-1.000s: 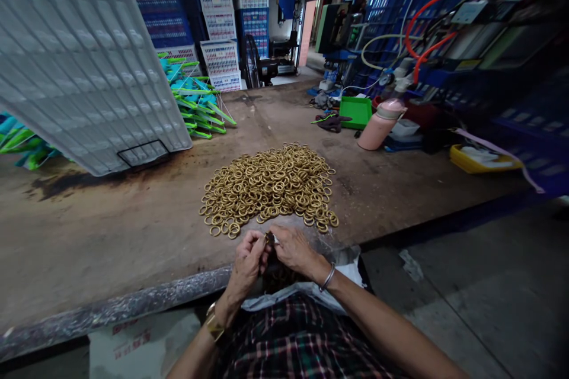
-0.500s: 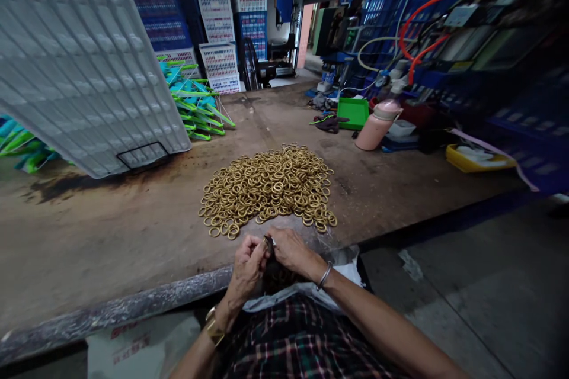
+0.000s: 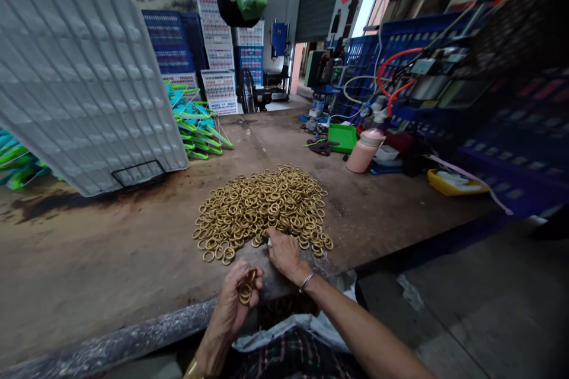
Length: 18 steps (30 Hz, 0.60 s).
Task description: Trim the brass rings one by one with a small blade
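Observation:
A heap of gold-coloured rings (image 3: pixel 267 204) lies on the worktable. My left hand (image 3: pixel 233 293) is below the heap's near left side, its fingers curled around a few gold rings (image 3: pixel 245 291). At the heap's near edge, my right hand (image 3: pixel 285 256) reaches in with fingers bent and fingertips against the rings. Something small, dark and white shows at those fingertips, too small to name. A white bag (image 3: pixel 326 328) lies open at my lap below the table edge, with dark contents I cannot make out.
To the left a ribbed translucent panel (image 3: pixel 93 89) leans beside green and blue hangers (image 3: pixel 200 130). On the right stand a pink bottle (image 3: pixel 364 151), a green tray (image 3: pixel 342 137) and a yellow tray (image 3: pixel 453 183). The table's front edge (image 3: pixel 146 331) is wrapped in plastic.
My hands, together before, have parted. The right has moved forward to the heap; the left has drawn back and now shows rings in its fingers. The view has tilted upward.

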Tool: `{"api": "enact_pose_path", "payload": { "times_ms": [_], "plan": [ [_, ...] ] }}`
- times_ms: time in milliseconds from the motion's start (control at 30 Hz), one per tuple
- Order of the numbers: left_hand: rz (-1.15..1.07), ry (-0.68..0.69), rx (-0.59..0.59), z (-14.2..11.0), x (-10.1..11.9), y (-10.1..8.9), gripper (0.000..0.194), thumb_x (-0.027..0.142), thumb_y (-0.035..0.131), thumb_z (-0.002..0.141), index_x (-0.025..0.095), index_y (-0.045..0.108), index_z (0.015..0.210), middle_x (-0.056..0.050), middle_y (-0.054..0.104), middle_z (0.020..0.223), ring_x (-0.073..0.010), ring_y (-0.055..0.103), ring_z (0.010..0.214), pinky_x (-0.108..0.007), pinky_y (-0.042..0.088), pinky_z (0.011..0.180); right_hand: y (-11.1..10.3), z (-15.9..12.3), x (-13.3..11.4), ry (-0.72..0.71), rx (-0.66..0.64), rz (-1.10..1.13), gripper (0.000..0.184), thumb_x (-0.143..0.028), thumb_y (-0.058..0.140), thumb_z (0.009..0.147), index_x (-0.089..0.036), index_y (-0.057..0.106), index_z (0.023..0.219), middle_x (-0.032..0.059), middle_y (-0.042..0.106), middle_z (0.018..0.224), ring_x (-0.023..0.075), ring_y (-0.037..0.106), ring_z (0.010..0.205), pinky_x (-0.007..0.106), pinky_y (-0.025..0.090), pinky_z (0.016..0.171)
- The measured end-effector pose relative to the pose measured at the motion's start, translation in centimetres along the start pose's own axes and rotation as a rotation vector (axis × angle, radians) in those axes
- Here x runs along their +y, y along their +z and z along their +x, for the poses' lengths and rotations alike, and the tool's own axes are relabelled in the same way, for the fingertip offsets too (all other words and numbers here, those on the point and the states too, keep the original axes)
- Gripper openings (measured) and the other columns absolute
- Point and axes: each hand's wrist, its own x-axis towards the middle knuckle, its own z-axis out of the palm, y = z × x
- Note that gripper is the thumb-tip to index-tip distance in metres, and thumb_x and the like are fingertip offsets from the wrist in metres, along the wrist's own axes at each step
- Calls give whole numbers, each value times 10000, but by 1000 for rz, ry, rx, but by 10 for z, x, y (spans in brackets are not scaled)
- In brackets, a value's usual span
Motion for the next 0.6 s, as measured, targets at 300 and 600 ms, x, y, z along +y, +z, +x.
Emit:
{"api": "enact_pose_path", "payload": {
  "times_ms": [300, 600],
  "plan": [
    [-84, -81, 59, 13, 4, -6, 235, 276, 693, 636, 141, 503, 665, -9, 565, 650, -95, 541, 549, -145, 365, 360, -6, -1, 10, -67, 28, 422, 163, -218, 365, 855, -187, 519, 900, 13, 609, 728, 127, 558, 664, 223, 333, 609],
    [262, 129, 63, 18, 3, 2, 345, 356, 658, 676, 171, 546, 944, 48, 513, 600, -44, 435, 434, -118, 282, 332, -40, -23, 4, -162, -275, 957, 152, -264, 438, 804, -174, 505, 701, -47, 509, 622, 79, 433, 576, 188, 333, 560]
  ]
}}
